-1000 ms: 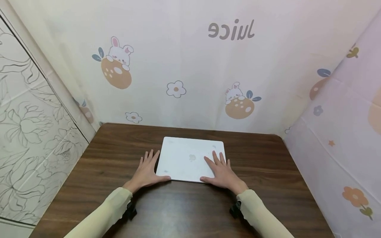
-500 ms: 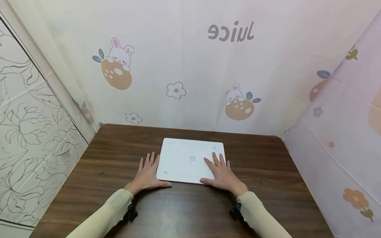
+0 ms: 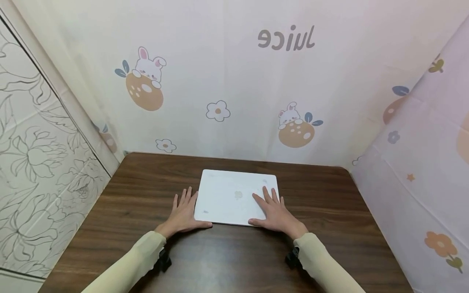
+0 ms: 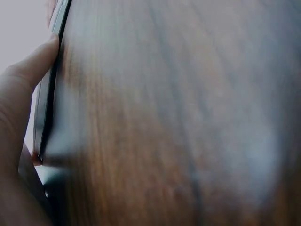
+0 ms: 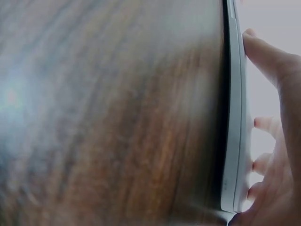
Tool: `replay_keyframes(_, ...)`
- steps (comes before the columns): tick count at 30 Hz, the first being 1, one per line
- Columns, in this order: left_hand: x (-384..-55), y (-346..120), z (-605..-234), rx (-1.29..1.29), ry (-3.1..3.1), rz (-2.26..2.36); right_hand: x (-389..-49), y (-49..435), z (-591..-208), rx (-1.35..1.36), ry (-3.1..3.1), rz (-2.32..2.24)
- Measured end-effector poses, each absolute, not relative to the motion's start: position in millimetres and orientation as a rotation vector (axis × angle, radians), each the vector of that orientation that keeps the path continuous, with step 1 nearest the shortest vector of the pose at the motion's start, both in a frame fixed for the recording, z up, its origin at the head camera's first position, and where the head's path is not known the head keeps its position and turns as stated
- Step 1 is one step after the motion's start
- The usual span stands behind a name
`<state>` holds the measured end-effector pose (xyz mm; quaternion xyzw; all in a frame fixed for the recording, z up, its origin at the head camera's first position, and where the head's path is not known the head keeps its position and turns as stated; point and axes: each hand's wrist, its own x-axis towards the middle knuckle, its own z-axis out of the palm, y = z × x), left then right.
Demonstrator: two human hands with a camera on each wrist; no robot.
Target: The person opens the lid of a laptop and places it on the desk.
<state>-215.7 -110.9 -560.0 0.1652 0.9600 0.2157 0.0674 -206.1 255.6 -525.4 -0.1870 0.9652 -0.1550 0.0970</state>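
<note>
A closed silver-white laptop (image 3: 223, 191) with an apple logo lies flat on the brown wooden table (image 3: 234, 260). My left hand (image 3: 184, 216) rests at its near left corner, fingers spread along the left side. In the left wrist view, the thumb of that left hand (image 4: 21, 89) is straight and touches the laptop's front edge (image 4: 44, 110). Over the near right corner lies my right hand (image 3: 275, 213), its fingers spread on the lid. The right wrist view shows the right thumb (image 5: 265, 54) on the lid beside the laptop's front edge (image 5: 235, 117).
A pale curtain (image 3: 242, 73) printed with rabbits and flowers hangs behind the table, and another curtain (image 3: 432, 162) on the right. White panels (image 3: 40, 162) with line-drawn flowers stand at the left. Both cream sleeves bear a small black device at the wrist.
My left hand has slid slightly toward me, its thumb dropping from the lid's front edge to just in front of it. The right hand and laptop stay in place.
</note>
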Motion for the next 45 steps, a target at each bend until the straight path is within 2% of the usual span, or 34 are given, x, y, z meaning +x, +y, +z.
replay_keyframes(16,-214,-109,-566,0.520,2.910,0.640,-206,258,-524,-0.551,2.881,-0.426)
replay_keyframes(30,-215,-112,-564,0.493,2.929,0.646,-189,237,-515,-0.667,2.934,-0.638)
replay_keyframes(45,-217,-112,-566,0.490,2.921,0.621,-183,209,-525,-0.752,2.941,-0.616)
